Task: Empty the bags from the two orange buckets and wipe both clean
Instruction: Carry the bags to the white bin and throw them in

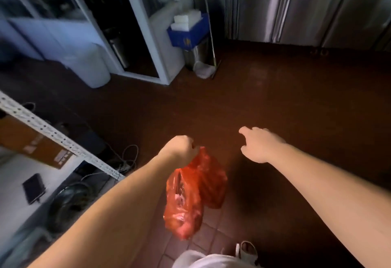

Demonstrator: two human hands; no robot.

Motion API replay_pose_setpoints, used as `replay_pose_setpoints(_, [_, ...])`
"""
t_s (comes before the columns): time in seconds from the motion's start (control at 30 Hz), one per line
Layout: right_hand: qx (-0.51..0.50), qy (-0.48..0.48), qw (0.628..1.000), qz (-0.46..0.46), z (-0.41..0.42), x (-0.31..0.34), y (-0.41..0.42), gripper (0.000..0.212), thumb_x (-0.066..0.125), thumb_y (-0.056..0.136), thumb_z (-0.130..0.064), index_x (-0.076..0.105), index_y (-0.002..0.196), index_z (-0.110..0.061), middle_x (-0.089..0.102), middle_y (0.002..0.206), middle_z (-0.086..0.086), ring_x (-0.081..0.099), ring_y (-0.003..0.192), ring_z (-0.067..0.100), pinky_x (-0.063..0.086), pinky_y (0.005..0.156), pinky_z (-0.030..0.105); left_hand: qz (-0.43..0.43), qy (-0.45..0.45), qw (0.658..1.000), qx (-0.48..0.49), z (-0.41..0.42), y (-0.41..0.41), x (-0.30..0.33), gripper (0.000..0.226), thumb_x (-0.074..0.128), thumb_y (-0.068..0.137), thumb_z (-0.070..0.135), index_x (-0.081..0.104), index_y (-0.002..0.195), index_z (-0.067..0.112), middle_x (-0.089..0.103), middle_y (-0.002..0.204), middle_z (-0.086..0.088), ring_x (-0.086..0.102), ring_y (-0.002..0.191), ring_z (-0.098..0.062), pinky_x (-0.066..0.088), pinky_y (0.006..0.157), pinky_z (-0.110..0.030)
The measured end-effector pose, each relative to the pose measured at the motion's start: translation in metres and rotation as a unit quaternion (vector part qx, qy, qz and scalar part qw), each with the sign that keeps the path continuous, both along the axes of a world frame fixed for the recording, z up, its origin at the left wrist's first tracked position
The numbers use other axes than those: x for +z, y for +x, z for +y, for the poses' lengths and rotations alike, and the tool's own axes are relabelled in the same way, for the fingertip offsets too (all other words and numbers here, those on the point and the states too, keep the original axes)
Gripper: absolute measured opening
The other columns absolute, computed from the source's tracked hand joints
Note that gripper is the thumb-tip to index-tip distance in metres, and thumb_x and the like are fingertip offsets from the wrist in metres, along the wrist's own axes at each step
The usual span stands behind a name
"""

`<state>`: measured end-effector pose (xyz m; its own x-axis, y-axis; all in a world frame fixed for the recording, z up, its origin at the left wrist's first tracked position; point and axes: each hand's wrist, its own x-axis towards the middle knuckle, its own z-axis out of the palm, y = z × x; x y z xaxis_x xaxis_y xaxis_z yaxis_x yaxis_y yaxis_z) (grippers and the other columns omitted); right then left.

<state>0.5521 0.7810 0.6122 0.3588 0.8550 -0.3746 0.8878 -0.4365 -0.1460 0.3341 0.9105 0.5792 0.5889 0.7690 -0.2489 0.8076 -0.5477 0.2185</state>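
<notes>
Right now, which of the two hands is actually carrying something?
The left hand: it grips the tops of the red plastic bags, which hang below it. The right hand holds nothing, its fingers spread loosely over the floor.

— How are the arms held?
— Both bare forearms reach forward and down. The left hand (179, 148) is a closed fist, knuckles up, gripping the gathered tops of two crinkled translucent red plastic bags (194, 191) that hang below it.
— And the other?
— The right hand (259, 144) is empty, palm down, fingers loosely spread.
</notes>
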Motion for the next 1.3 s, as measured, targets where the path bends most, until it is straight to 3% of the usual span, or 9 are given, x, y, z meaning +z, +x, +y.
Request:
replay_pose_setpoints(0.1, [0.048, -0.005, 0.999, -0.008, 0.047, 0.010, 0.016, 0.054, 0.047, 0.092, -0.040, 0.038, 0.144, -0.031, 0.054, 0.134, 0.005, 0.052, 0.124, 0.035, 0.050, 0.093, 0.049, -0.016, 0.016, 0.998, 0.050, 0.025, -0.001, 0.005, 0.037, 0.051, 0.100, 0.040, 0.066, 0.087, 0.009, 0.075, 0.095, -0.014, 0.069, 0.097, -0.038, 0.048, 0.073, -0.034])
replay_pose_setpoints(0.4, [0.181, 0.002, 0.982, -0.046, 0.211, 0.022, 0.002, 0.052, 0.048, 0.092, -0.040, 0.042, 0.142, -0.029, 0.055, 0.136, 0.006, 0.049, 0.127, 0.034, 0.044, 0.095, 0.047, -0.067, 0.028, 0.985, 0.157, 0.145, 0.002, 0.010, 0.033, 0.056, 0.099, 0.039, 0.065, 0.082, 0.012, 0.068, 0.080, -0.005, 0.067, 0.084, -0.032, 0.043, 0.066, -0.032])
replay_pose_setpoints(0.63, [0.184, -0.013, 0.981, -0.062, 0.350, 0.023, -0.005, 0.050, 0.046, 0.094, -0.038, 0.041, 0.143, -0.030, 0.053, 0.137, 0.006, 0.048, 0.127, 0.034, 0.042, 0.093, 0.047, -0.062, -0.011, 0.984, 0.169, 0.278, 0.002, -0.007, 0.034, 0.057, 0.100, 0.039, 0.053, 0.071, 0.021, 0.056, 0.072, 0.005, 0.056, 0.075, -0.022, 0.038, 0.067, -0.028])
replay_pose_setpoints(0.77, [0.170, -0.008, 0.984, -0.056, 0.418, 0.022, -0.002, 0.053, 0.047, 0.094, -0.039, 0.039, 0.146, -0.030, 0.052, 0.139, 0.006, 0.047, 0.127, 0.033, 0.042, 0.095, 0.047, -0.053, -0.034, 0.985, 0.163, 0.344, -0.001, -0.006, 0.029, 0.056, 0.100, 0.038, 0.057, 0.078, 0.020, 0.069, 0.083, -0.004, 0.067, 0.084, -0.029, 0.039, 0.064, -0.029])
replay_pose_setpoints(0.9, [0.180, -0.015, 0.982, -0.055, 0.483, 0.017, 0.002, 0.055, 0.049, 0.095, -0.041, 0.038, 0.148, -0.029, 0.051, 0.140, 0.006, 0.047, 0.128, 0.033, 0.043, 0.095, 0.047, -0.045, -0.052, 0.982, 0.176, 0.401, -0.005, -0.002, 0.030, 0.057, 0.101, 0.039, 0.058, 0.078, 0.020, 0.072, 0.083, -0.005, 0.071, 0.076, -0.024, 0.042, 0.054, -0.026])
replay_pose_setpoints(1.03, [0.207, -0.006, 0.974, -0.088, 0.556, 0.010, 0.006, 0.056, 0.050, 0.095, -0.046, 0.039, 0.147, -0.029, 0.052, 0.140, 0.007, 0.045, 0.130, 0.032, 0.038, 0.102, 0.048, -0.035, -0.029, 0.981, 0.190, 0.462, -0.007, -0.001, 0.027, 0.056, 0.100, 0.039, 0.065, 0.087, 0.016, 0.072, 0.091, -0.007, 0.069, 0.088, -0.028, 0.045, 0.066, -0.031])
replay_pose_setpoints(1.17, [0.246, 0.002, 0.965, -0.091, 0.638, 0.002, 0.011, 0.059, 0.050, 0.095, -0.047, 0.037, 0.150, -0.027, 0.050, 0.143, 0.007, 0.045, 0.132, 0.033, 0.039, 0.103, 0.049, -0.041, -0.009, 0.974, 0.224, 0.532, -0.012, -0.001, 0.032, 0.056, 0.098, 0.039, 0.057, 0.072, 0.020, 0.065, 0.073, 0.001, 0.066, 0.064, -0.019, 0.039, 0.050, -0.027])
replay_pose_setpoints(1.3, [0.279, -0.037, 0.960, -0.013, 0.725, 0.008, 0.018, 0.061, 0.049, 0.095, -0.046, 0.033, 0.152, -0.032, 0.049, 0.145, 0.007, 0.053, 0.124, 0.034, 0.050, 0.096, 0.049, -0.046, 0.011, 0.954, 0.295, 0.597, -0.015, 0.007, 0.032, 0.058, 0.097, 0.041, 0.056, 0.070, 0.023, 0.063, 0.072, 0.004, 0.061, 0.065, -0.016, 0.038, 0.052, -0.029])
